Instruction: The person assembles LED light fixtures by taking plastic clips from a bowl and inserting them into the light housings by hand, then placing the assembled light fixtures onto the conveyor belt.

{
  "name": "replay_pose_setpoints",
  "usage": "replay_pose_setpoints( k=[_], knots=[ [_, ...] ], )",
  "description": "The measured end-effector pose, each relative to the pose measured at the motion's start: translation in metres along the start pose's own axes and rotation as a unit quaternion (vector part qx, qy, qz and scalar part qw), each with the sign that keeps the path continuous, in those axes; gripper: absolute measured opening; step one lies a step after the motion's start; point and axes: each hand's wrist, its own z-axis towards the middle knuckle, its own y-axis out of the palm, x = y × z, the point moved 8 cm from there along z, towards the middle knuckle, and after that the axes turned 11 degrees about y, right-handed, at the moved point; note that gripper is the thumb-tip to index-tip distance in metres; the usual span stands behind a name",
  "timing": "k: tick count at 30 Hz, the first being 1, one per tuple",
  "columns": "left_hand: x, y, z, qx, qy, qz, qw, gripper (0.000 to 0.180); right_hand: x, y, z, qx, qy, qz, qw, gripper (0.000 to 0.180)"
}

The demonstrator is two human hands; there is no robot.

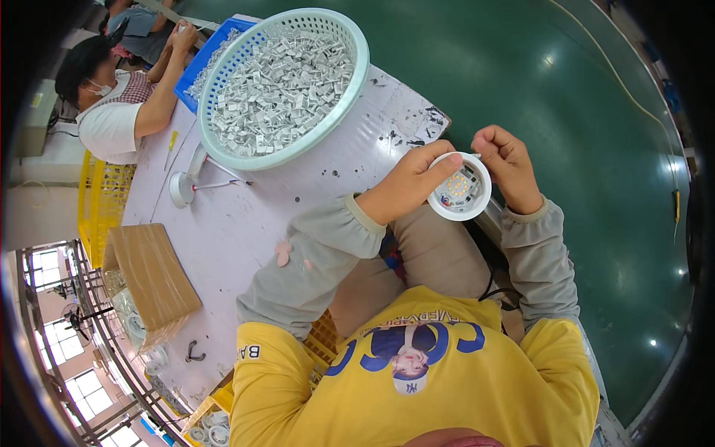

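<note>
The desk (246,223) carries a round basket (357,67) of small grey parts, a cardboard box (153,279) near its left edge, and a person working at its far end. Off the desk's near right edge, over the lap, the left hand (406,182) has its fingers clamped on the rim of a white round lamp (459,188), open face toward the camera. The right hand (510,160) sits just right of the lamp, fingers curled together against its upper edge; whether they pinch anything cannot be told.
</note>
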Motion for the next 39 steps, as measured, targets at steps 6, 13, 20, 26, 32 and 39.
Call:
replay_pose_setpoints(
  k=[6, 13, 20, 26, 32, 39],
  knots=[
    [-0.001, 0.0, -0.003, 0.015, -0.001, 0.091, 0.996, 0.02, -0.012, 0.006, -0.009, 0.002, -0.058, -0.082, 0.995, 0.015],
    [0.002, 0.003, -0.004, 0.017, 0.011, 0.118, 0.993, 0.019, -0.009, 0.005, -0.018, -0.057, -0.029, -0.061, 0.996, 0.017],
    [0.002, 0.0, 0.0, 0.009, 0.017, 0.072, 0.997, 0.02, -0.004, 0.003, -0.016, -0.06, -0.017, -0.028, 0.998, 0.016],
    [-0.002, 0.001, -0.003, 0.017, 0.003, 0.109, 0.994, 0.021, -0.004, 0.004, -0.017, -0.033, -0.045, -0.026, 0.998, 0.016],
    [0.011, -0.011, -0.004, 0.104, 0.084, 0.168, 0.977, 0.024, -0.009, 0.004, -0.019, -0.022, -0.088, -0.031, 0.995, 0.016],
    [0.008, -0.006, -0.002, 0.073, 0.054, 0.141, 0.986, 0.023, -0.009, 0.005, -0.022, 0.005, -0.116, -0.07, 0.991, 0.015]
  ],
)
